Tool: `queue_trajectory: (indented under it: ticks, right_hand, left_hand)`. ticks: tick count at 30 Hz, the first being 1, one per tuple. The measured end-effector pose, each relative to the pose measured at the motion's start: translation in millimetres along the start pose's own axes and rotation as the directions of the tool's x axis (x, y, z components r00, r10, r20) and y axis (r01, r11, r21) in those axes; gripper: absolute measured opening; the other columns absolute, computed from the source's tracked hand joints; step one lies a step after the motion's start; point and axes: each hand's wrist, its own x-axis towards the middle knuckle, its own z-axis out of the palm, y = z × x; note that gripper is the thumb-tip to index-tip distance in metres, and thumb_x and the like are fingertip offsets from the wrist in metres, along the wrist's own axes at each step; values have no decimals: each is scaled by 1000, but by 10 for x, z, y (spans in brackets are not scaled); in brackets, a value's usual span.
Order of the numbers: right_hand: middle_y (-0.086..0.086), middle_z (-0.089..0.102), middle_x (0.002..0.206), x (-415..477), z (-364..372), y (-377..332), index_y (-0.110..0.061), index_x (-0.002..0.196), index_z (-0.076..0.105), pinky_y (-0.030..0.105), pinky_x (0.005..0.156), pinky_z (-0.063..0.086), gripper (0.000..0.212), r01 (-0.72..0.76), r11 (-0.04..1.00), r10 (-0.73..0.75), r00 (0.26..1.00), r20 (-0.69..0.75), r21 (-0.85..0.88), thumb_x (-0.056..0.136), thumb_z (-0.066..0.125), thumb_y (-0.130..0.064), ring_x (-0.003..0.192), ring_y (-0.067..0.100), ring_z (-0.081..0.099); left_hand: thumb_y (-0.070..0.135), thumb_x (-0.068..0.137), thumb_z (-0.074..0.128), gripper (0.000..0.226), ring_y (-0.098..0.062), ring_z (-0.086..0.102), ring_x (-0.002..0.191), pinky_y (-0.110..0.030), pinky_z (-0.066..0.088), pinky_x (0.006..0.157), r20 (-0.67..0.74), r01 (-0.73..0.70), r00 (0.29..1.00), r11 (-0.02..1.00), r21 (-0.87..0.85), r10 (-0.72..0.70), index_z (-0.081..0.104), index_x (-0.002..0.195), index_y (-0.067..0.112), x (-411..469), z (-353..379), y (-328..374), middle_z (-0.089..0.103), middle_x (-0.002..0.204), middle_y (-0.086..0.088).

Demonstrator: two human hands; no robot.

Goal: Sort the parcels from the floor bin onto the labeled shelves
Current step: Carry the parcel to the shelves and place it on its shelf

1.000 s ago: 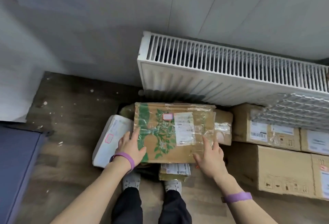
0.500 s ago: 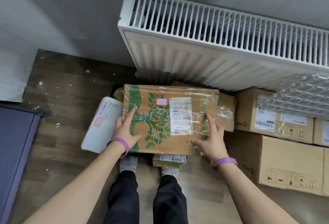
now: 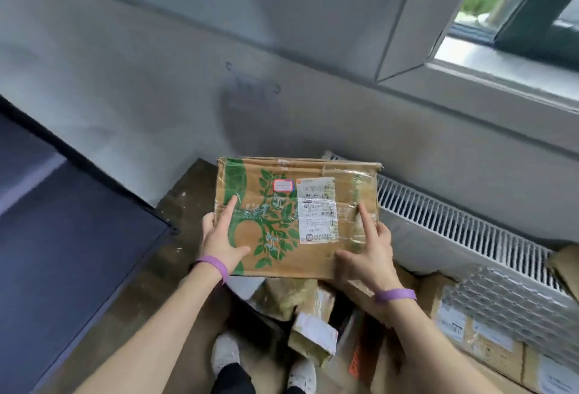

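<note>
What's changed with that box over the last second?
The plant-printed cardboard box has come up off the parcel pile, lifted by the left hand and right hand. Unchanged: both hands grip its side edges as before, and the parcel pile stays by the radiator.

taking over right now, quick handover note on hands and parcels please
The left hand and right hand each grip a side of the leaf-print box, held above the floor pile.
Its white label faces up.
Done: this box is off the pile.
Left: shelve it (no shelves in view), then sort the remaining parcels.
</note>
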Motion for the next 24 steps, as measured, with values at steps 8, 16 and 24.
queue_trajectory:
  ticks: [8,16,24]
  right_hand:
    - [10,28,144,-297,388,-2205,-47,148,23,45,117,26,102,467,884,-464,879,112,1,69,80,-17,133,36,34]
    - [2,29,143,-1307,1593,-3586,-55,144,19,50,112,31,97,750,657,-727,605,324,74,72,77,-26,129,31,34]
    - [2,28,144,-1961,2582,-4143,-54,144,22,45,115,28,101,789,576,-781,451,432,216,71,80,-16,135,27,31]
  left_hand:
    - [14,71,78,104,-23,35,132,-37,35,106,-493,-33,870,996,-83,-12,14,144,52,-649,-2157,-91,23,144,-1]
    - [16,68,78,103,-21,40,123,-29,34,100,-759,33,621,974,-225,-196,17,143,53,-1847,-3466,-1223,25,117,11]
    - [21,68,75,105,-18,40,123,-30,40,94,-873,108,428,972,-210,-236,9,137,64,-2564,-4045,-2017,24,123,16]
